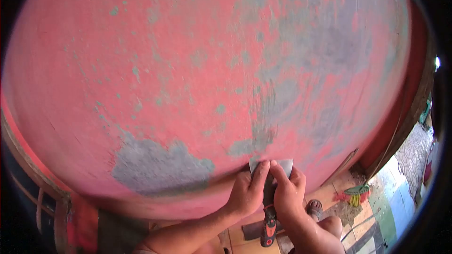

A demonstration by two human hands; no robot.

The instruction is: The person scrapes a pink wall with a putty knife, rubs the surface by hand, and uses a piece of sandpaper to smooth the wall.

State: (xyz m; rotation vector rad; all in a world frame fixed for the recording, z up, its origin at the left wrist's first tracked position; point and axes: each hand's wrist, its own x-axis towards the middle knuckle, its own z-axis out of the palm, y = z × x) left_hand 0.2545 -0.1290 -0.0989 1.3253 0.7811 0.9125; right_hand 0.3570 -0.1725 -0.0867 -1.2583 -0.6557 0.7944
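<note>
Both thumbs press on the wide metal blade of a scraper point(269, 223), whose black and orange handle hangs down between my wrists. My left hand point(247, 191) is closed on the scraper's left side, and my right hand point(288, 189) grips its right side. The blade's upper edge meets the lower part of a pink painted wall point(188, 79). Grey and green patches show where the paint is worn or missing, with a large grey patch point(160, 165) to the left of my hands. My fingers behind the blade are hidden.
A brush with red, yellow and green bristles point(354, 195) lies on the tiled floor at lower right. My sandalled foot point(315, 207) is near it. A dark frame point(414, 98) edges the wall on the right, and a wooden frame point(60, 221) stands at lower left.
</note>
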